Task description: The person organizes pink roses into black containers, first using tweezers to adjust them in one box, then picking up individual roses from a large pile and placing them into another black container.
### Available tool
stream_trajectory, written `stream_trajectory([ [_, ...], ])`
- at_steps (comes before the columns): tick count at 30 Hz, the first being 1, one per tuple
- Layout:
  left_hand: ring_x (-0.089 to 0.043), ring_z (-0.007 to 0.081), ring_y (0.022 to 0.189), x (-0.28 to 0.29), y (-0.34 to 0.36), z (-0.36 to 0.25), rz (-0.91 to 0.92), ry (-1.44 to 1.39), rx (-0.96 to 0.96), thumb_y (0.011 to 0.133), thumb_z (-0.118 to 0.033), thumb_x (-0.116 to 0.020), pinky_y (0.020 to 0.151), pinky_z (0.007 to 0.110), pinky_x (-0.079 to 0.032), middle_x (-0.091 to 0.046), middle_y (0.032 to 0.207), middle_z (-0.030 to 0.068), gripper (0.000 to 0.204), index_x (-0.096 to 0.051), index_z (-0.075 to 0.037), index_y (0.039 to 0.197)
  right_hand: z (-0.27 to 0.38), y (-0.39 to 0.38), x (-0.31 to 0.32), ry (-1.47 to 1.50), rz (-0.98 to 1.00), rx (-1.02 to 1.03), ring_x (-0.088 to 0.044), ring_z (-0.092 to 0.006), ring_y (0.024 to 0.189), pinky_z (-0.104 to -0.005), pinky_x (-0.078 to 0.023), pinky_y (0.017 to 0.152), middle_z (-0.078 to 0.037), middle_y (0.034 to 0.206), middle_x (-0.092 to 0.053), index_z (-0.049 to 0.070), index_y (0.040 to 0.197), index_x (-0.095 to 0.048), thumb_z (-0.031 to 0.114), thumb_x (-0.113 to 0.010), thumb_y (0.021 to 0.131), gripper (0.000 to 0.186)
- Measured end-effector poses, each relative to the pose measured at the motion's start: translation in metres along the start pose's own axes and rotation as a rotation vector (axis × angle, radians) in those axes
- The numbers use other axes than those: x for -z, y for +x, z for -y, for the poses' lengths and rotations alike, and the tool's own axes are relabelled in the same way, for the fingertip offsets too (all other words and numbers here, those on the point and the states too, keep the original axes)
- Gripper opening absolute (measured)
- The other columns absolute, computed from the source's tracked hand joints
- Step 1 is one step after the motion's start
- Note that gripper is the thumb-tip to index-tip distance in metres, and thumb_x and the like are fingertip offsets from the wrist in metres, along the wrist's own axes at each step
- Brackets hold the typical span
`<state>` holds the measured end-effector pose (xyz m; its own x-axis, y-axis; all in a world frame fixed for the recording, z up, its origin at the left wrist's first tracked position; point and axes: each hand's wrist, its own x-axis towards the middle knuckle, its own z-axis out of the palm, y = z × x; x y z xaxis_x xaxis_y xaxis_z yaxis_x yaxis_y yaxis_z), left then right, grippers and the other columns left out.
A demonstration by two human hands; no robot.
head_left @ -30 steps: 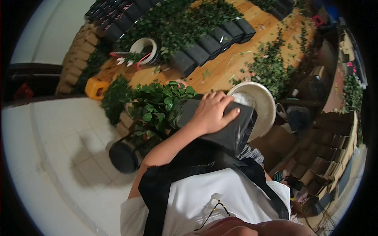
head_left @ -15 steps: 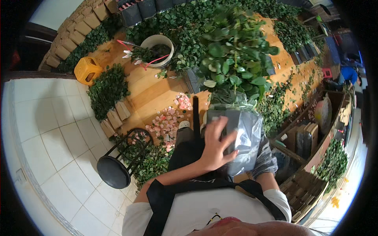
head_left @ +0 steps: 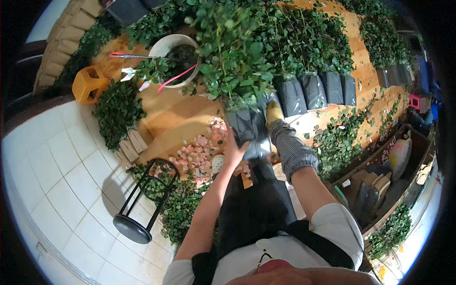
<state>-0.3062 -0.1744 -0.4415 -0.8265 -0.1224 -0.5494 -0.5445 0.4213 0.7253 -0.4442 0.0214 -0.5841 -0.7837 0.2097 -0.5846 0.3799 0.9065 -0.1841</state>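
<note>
Okay, so here we've got the leafy plant (head_left: 228,52) in its black grow bag (head_left: 247,127) held out in front of us, above the wooden table (head_left: 175,114), just beside the row of filled black bags (head_left: 316,90) standing along the greenery. Our bare left hand (head_left: 233,151) is cupped under the bag's lower left side, fingers wrapped onto the plastic, and our right hand (head_left: 274,113), in a yellow-tipped glove with a striped cuff, presses against the bag's right side near the top, so both are closed on the bag. For carrying a soft bag like this, we think the trick is keeping one palm right under the base so the soil doesn't sag, and using the other only to steady it, not squeeze. The foliage is big and top-heavy, so we'd keep the bag upright and close to the body; tilting it probably spills soil. Below us there's a patch of pink petals (head_left: 202,154) on the table edge and a black stool (head_left: 137,218) tipped on the white tiled floor (head_left: 57,185), so we'd watch our footing. The white bucket (head_left: 173,50) with soil and the orange stool (head_left: 90,83) sit well apart on the left.
</note>
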Motion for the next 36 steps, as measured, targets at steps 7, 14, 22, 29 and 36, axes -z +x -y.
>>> stream_trajectory([
  [7, -0.04, 0.0424, 0.139, -0.044, 0.007, 0.06, -0.077, 0.228, 0.244, 0.094, -0.044, -0.063, 0.106, 0.048, -0.044, -0.03, 0.155, 0.0291, 0.083, -0.026, 0.005, 0.15, 0.015, -0.041, -0.013, 1.288, 0.246, -0.061, -0.059, -0.0155, 0.072, -0.0321, -0.048, 0.064, -0.008, 0.084, -0.068, 0.002, 0.102, -0.065, 0.025, -0.061, 0.096, 0.024],
  [14, -0.067, 0.0414, 0.08, 0.059, -0.059, 0.069, 0.386, 0.352, 0.067, 0.092, -0.045, -0.055, 0.075, 0.05, -0.052, -0.069, 0.078, 0.0227, 0.048, -0.073, -0.002, 0.081, -0.132, -0.203, 0.042, 1.288, 0.267, -0.243, -0.067, -0.0183, 0.091, -0.0305, -0.055, 0.08, -0.01, 0.106, -0.068, -0.002, 0.114, -0.063, 0.017, -0.06, 0.1, 0.024],
  [22, -0.068, 0.0279, 0.074, 0.098, -0.049, 0.099, 0.648, 0.465, -0.175, 0.098, -0.042, -0.059, 0.069, 0.041, -0.052, -0.073, 0.088, 0.016, 0.043, -0.069, 0.0, 0.097, -0.176, -0.533, 0.03, 1.264, -0.202, -0.702, -0.07, -0.0178, 0.082, -0.032, -0.056, 0.076, -0.01, 0.098, -0.073, 0.002, 0.122, -0.065, 0.023, -0.057, 0.098, 0.033],
  [29, -0.065, 0.0162, 0.068, 0.127, -0.058, 0.056, 1.02, 0.726, -0.024, 0.099, -0.03, -0.06, 0.063, 0.028, -0.053, -0.069, 0.084, 0.0085, 0.033, -0.064, 0.003, 0.101, -0.084, -0.762, -0.063, 1.071, -0.458, -0.977, -0.064, -0.0354, 0.109, -0.0443, -0.049, 0.096, -0.017, 0.117, -0.069, 0.014, 0.118, -0.069, 0.031, -0.058, 0.089, 0.035],
  [36, -0.064, 0.0164, 0.071, 0.021, -0.154, -0.013, 1.255, 1.002, -0.294, 0.103, -0.028, -0.055, 0.065, 0.028, -0.052, -0.067, 0.085, 0.0073, 0.029, -0.063, 0.0, 0.101, -0.043, -0.902, -0.09, 0.957, -1.082, -1.294, -0.063, -0.036, 0.108, -0.0445, -0.051, 0.095, -0.015, 0.115, -0.069, 0.008, 0.115, -0.068, 0.019, -0.062, 0.092, 0.026],
])
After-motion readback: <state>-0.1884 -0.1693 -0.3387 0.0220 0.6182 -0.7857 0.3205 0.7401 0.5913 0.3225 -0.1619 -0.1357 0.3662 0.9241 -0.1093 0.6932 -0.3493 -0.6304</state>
